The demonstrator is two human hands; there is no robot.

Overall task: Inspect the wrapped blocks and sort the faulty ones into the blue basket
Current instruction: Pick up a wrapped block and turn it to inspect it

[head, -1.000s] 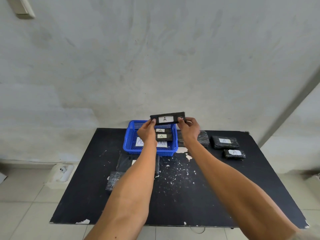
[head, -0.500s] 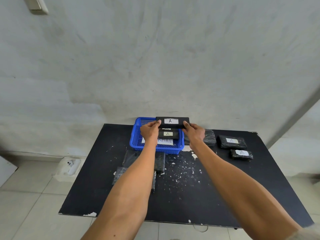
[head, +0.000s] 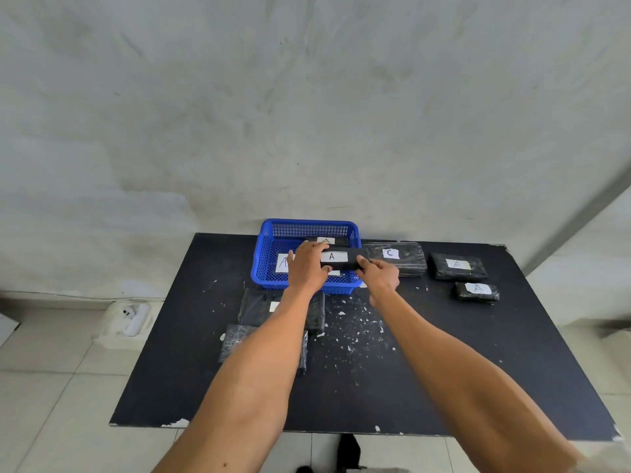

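Both left hand (head: 306, 269) and right hand (head: 379, 277) pinch the wrapped block (head: 338, 258) endwise in curled fingers over the blue basket (head: 309, 222).

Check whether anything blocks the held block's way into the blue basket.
Nothing visible does. The left hand and right hand hold the wrapped block above the blue basket, open on top. A second block lies inside by the far wall, so it may land partly on that.
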